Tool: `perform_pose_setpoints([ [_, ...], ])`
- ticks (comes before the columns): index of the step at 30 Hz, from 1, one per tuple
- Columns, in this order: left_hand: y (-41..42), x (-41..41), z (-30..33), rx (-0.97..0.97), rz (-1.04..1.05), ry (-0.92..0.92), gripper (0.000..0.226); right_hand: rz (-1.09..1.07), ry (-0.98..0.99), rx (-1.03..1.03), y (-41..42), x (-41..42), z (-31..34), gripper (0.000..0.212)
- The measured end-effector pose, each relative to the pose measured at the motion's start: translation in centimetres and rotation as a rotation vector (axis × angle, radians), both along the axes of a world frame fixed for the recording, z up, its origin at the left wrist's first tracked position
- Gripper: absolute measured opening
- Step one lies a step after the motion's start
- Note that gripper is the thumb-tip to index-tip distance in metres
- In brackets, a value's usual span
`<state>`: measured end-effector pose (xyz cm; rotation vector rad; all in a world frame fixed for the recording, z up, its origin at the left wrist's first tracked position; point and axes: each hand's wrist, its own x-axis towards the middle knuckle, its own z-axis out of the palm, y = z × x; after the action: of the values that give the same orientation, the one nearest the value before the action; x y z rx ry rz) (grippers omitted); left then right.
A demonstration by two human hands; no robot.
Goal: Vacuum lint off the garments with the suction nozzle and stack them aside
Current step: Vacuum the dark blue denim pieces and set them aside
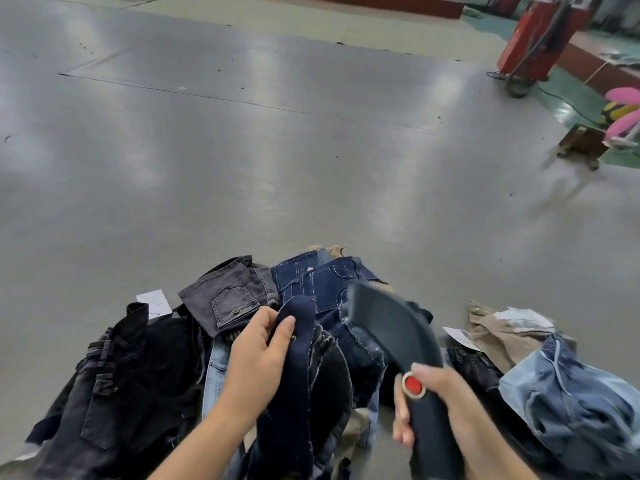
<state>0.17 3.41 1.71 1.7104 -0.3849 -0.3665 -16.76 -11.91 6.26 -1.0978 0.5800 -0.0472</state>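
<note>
Head view: 2 bare hands work over a heap of jeans on a wide grey table (pixel 242 150). The left hand (pixel 258 355) pinches the waistband of 1 dark navy garment (pixel 294 386), thumb on the near face and fingers curled behind, lifting it above the heap. The right hand (pixel 433 400) is wrapped round the handle of 1 dark suction nozzle (pixel 388 327), thumb lying just above its 1 red button (pixel 414 385); the nozzle's flat mouth points up and away, over the blue jeans and just right of the lifted garment.

In the main heap at least 5 pieces can be told apart: 1 black pair (pixel 114 382) at the left, 1 grey pair (pixel 228 296) with a buttoned back pocket, 1 dark blue pair (pixel 318 278) with white stitching behind it, 1 pale blue pair (pixel 216 368) under the left wrist, and the held one. More lie beneath, too tangled to count.

Apart at the right sit 1 khaki pair (pixel 498 337) and 1 light blue pair (pixel 571 396), crumpled together. 2 white paper tags show, 1 (pixel 154 301) at the heap's left edge and 1 (pixel 459 336) beside the khaki pair.

Past the table stands 1 red machine (pixel 540 36) on the green floor.
</note>
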Motion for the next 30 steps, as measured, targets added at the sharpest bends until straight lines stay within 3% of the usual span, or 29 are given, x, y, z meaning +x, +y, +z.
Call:
perform_pose_setpoints([
  [5, -0.1, -0.3, 0.2, -0.004, -0.022, 0.004, 0.032, 0.137, -0.027, 0.011, 2.4, -0.8, -1.3, 0.069],
  [10, -0.3, -0.9, 0.4, 0.005, -0.115, 0.051, 0.029, 0.005, 0.018, -0.015, 1.2, 1.0, -0.8, 0.039],
  [14, -0.6, -1.0, 0.6, 0.013, -0.038, 0.073, 0.025, -0.105, -0.01, 0.009, -0.8, 1.4, -0.1, 0.037],
  [17, -0.6, 0.1, 0.7, 0.046, 0.109, 0.054, 0.024, 0.046, -0.057, -0.037, -0.4, 0.8, 0.0, 0.046],
  [20, -0.4, 1.0, 0.8, 0.082, 0.193, -0.014, 0.025, 0.241, -0.102, -0.026, 1.0, 0.4, -0.1, 0.031],
  [22, -0.4, 1.0, 1.0, 0.094, 0.158, -0.02, 0.026, 0.312, -0.083, -0.055, 1.5, 0.5, -0.6, 0.05],
  [27, -0.7, 0.5, 1.3, 0.014, -0.016, 0.188, 0.025, 0.045, -0.002, -0.037, 1.0, 1.8, -0.4, 0.046],
  [30, -2.2, 2.3, 1.9, 0.043, -0.047, 0.16, 0.026, -0.185, -0.041, 0.002, -0.5, 1.7, 0.1, 0.049],
])
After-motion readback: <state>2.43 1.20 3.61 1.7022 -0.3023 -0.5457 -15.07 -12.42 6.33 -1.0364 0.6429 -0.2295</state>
